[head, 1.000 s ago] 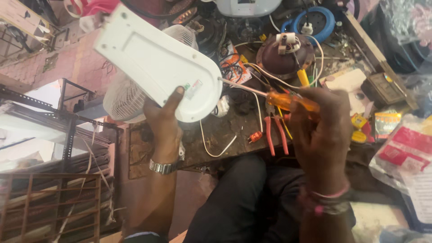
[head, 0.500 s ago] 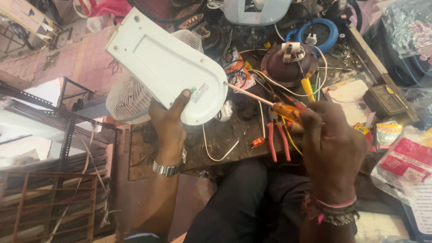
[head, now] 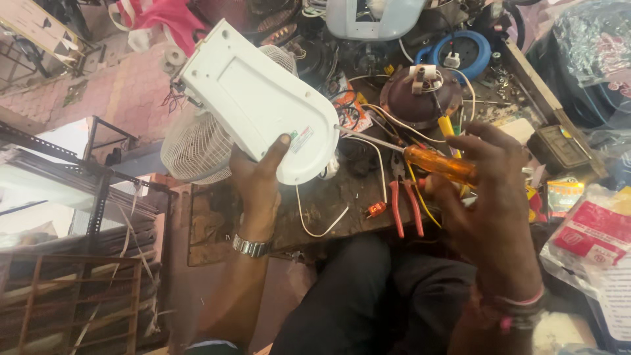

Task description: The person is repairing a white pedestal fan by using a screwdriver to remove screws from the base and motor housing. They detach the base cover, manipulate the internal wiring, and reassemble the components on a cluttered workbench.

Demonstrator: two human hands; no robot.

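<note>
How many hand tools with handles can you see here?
2. An orange-handled screwdriver is held in the right hand, its tip at the white fan base. Red-handled pliers lie on the bench below it. The clutter may hide more.

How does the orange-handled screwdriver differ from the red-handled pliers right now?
The orange-handled screwdriver is held in the right hand, raised with its tip at the white fan base; the red-handled pliers lie unheld on the workbench. The screwdriver's handle is translucent orange, the pliers' opaque red. Both are hand tools.

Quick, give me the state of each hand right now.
Left hand: closed, fingers gripping the white fan base from below.
Right hand: closed on the orange-handled screwdriver, tip at the base's edge.
</note>
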